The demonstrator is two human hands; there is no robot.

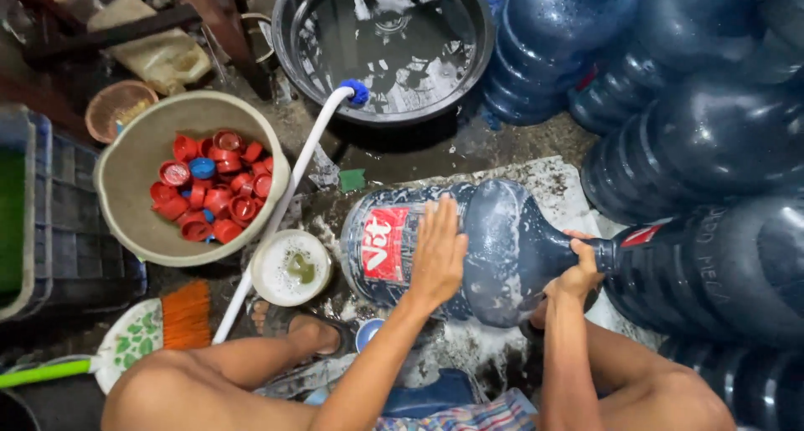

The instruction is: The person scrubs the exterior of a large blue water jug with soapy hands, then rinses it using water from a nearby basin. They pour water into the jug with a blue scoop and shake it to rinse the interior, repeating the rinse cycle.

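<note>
My left hand (437,251) lies flat and open on the soapy blue water jug (469,251) (lying sideways), my right hand (578,273) gripping its neck; the wet jug could slip and roll.

A single view, from a camera worn on the person's head, looks almost straight down — the person's own knees and forearms enter from the bottom edge. It sits close: the left hand (437,255) and right hand (576,273) fill the middle on a lying water jug (494,247), while a black basin (289,29) marks the far, top edge.
</note>
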